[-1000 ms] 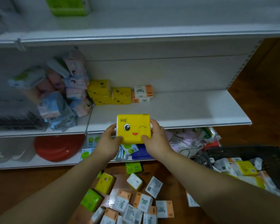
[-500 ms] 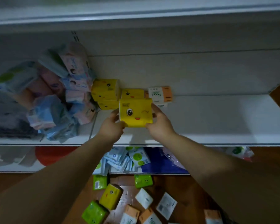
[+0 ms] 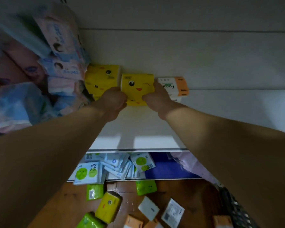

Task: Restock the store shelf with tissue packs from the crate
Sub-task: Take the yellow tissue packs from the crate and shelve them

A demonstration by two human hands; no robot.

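Note:
A yellow tissue pack with a winking face (image 3: 137, 85) is held between my left hand (image 3: 113, 100) and my right hand (image 3: 156, 97), at the back of the white shelf (image 3: 220, 112). It sits on top of another yellow pack whose lower edge shows between my hands. To its left stands a stack of yellow packs (image 3: 102, 79); to its right are white-and-orange tissue packs (image 3: 173, 87). The dark crate (image 3: 234, 206) shows only as an edge at the lower right.
Large pink and blue tissue bundles (image 3: 39, 68) pile up on the shelf's left. The lower shelf holds white-and-green packs (image 3: 89, 171). Green, yellow, white and orange packs (image 3: 109, 206) lie scattered on the wooden floor.
Both hands carried the yellow pack up from the shelf's front edge to the back, onto the yellow pack there. My view moved in closer and lower.

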